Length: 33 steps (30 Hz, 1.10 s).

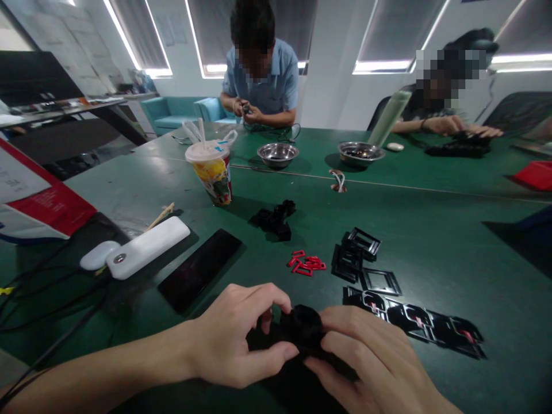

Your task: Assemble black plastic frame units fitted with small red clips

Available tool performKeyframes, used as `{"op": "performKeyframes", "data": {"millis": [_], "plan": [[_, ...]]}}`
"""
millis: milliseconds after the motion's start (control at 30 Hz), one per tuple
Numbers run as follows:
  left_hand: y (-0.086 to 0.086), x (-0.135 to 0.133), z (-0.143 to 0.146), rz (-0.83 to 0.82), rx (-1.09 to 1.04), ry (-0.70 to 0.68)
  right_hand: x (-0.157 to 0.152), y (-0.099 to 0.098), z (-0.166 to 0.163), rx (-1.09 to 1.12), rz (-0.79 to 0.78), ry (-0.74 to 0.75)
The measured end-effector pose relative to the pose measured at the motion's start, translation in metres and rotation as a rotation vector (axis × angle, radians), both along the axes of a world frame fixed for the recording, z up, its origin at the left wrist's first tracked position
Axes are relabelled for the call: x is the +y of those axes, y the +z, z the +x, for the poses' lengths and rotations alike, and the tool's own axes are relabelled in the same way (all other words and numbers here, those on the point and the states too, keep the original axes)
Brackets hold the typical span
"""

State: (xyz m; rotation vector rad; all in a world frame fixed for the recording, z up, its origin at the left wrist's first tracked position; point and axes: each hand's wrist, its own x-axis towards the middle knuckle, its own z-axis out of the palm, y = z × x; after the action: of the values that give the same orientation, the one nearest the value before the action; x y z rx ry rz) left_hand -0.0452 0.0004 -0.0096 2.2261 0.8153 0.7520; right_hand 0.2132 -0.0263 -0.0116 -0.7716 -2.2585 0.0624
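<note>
My left hand [239, 339] and my right hand [375, 362] meet near the front edge of the green table [431, 230], both with fingers curled round one black plastic part [304, 328]. Its lower half is hidden by my fingers. Just beyond lie small red clips [307, 264], a stack of black frames [356, 253], a single black frame [379, 282] and a row of black frames fitted with red pieces [414, 316] to the right. A pile of black blocks [275, 219] sits farther back.
A dark phone [200, 268], a white power bank [149, 247] and cables lie at the left. A lidded drink cup [212, 171] and two steel bowls [278, 154] [361, 153] stand farther back. Two other people work at the table's far side.
</note>
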Motion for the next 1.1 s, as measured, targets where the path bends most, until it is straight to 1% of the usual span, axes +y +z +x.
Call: {"op": "performKeyframes", "data": {"millis": [167, 267, 433, 633, 767, 900, 1100], "plan": [[-0.006, 0.002, 0.001, 0.124, -0.087, -0.055, -0.001, 0.003, 0.004, 0.057, -0.077, -0.057], [-0.006, 0.004, 0.002, 0.172, -0.106, -0.099, -0.001, 0.004, 0.004, 0.036, -0.087, -0.073], [-0.002, 0.006, 0.001, 0.281, -0.064, -0.115, 0.001, 0.003, 0.000, 0.018, -0.085, -0.032], [-0.006, 0.006, 0.001, 0.286, -0.049, -0.114, 0.001, 0.001, 0.000, 0.010, -0.109, -0.022], [-0.010, 0.004, 0.000, 0.214, 0.001, -0.084, 0.000, -0.002, 0.001, 0.001, -0.109, -0.026], [-0.010, 0.004, 0.000, 0.172, 0.058, -0.079, 0.000, -0.005, 0.000, -0.010, -0.110, -0.036], [-0.009, 0.006, -0.001, 0.197, 0.145, -0.066, 0.001, -0.009, -0.002, -0.016, -0.178, -0.035]]}}
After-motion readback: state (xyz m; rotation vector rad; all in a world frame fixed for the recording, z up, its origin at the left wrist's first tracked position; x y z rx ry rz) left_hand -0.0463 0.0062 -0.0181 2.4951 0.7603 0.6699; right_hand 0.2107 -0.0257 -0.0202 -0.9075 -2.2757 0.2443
